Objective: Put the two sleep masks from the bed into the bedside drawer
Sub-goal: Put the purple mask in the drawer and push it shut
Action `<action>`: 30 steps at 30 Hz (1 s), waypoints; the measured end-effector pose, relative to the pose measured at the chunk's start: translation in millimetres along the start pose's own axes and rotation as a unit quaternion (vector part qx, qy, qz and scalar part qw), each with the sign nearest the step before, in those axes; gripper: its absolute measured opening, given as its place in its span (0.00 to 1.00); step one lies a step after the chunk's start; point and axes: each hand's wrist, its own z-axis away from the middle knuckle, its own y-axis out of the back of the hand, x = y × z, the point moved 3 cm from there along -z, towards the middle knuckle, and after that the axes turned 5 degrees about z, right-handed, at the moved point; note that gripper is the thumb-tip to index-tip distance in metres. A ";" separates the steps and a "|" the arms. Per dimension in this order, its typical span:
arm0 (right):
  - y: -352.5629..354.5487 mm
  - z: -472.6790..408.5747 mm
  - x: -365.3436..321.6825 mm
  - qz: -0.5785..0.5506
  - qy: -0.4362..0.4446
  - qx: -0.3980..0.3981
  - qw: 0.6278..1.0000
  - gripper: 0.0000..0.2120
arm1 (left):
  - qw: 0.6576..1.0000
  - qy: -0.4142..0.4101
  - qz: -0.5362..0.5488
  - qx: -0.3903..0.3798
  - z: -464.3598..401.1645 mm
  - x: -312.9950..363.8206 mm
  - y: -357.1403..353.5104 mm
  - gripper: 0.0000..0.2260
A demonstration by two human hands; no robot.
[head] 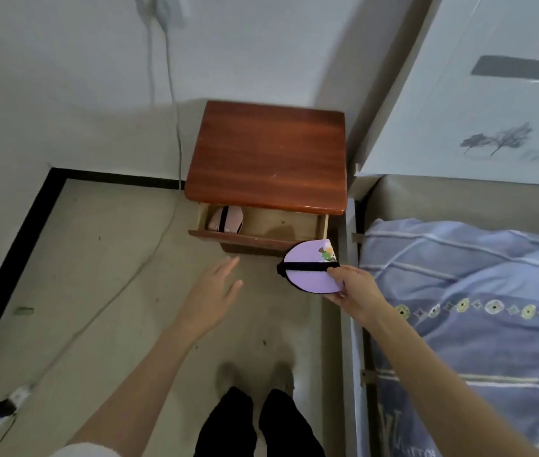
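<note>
A folded purple sleep mask (307,278) with a black strap is pinched in my right hand (355,290), just in front of the right end of the open bedside drawer (255,240). A pink sleep mask (225,220) with a black strap lies inside the drawer at its left end. My left hand (212,293) hovers open, palm down, over the floor in front of the drawer, holding nothing.
The red-brown wooden nightstand (268,156) stands against the wall. The bed with a blue patterned quilt (476,291) fills the right side. A white cable (113,298) runs across the floor to a power strip (7,407) at lower left. My feet are below.
</note>
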 end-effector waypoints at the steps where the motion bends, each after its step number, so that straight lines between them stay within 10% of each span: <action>1: -5.8 -18.0 -1.9 -0.017 -0.014 0.010 1.000 0.11 | 0.999 -0.018 -0.030 -0.001 -17.3 -7.9 -2.9 0.21; 11: -67.0 -180.6 -5.3 -0.005 -0.061 0.106 0.993 0.15 | 0.964 -0.095 -0.238 -0.068 -162.1 -95.6 -46.6 0.23; 17: -81.9 -234.4 -2.8 0.186 0.002 0.205 0.961 0.14 | 0.957 -0.107 -0.259 -0.073 -188.4 -125.9 -62.2 0.19; 30: -88.4 -270.9 6.0 0.471 0.090 0.132 0.868 0.16 | 0.957 -0.131 -0.256 0.032 -197.1 -131.0 -75.3 0.12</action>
